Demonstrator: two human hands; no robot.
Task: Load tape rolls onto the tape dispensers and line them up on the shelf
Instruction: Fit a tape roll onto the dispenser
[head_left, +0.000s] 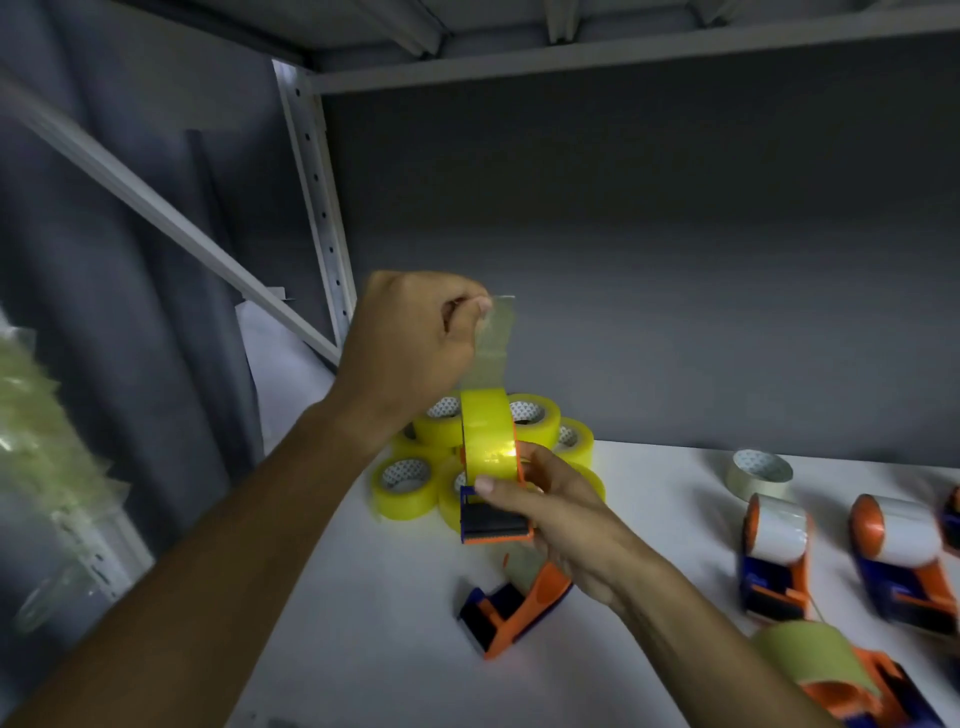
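Head view: a blue-and-orange tape dispenser (493, 519) is held in the air above the white shelf (395, 613), its blade end facing the camera and a yellow tape roll (488, 431) mounted on it, standing on edge with its round face turned sideways. A clear strip of tape (493, 338) runs straight up from the top of the roll, so its long axis is near vertical.

The left hand (415, 338) is raised above the roll, wrist bent, its grip closed on the upper end of the strip between thumb and fingertips. The right hand (561, 504) comes in from the lower right and grips the dispenser body, thumb lying across the front just above the blade, fingers curled round the far side.

Behind the held dispenser, a cluster of yellow tape rolls (405, 483) lies flat on the shelf, stacked in two layers. An empty dispenser (514, 608) lies on the shelf just below the right hand. To the right, two loaded dispensers with pale tape (776, 556) stand side by side, with a loose pale roll (761, 473) beyond them. Another loaded dispenser (831, 675) sits at the lower right, partly cut off. The shelf has grey metal uprights (317, 208), a dark grey back panel and another shelf overhead. Crinkled clear wrapping (47, 441) shows blurred at the left edge.
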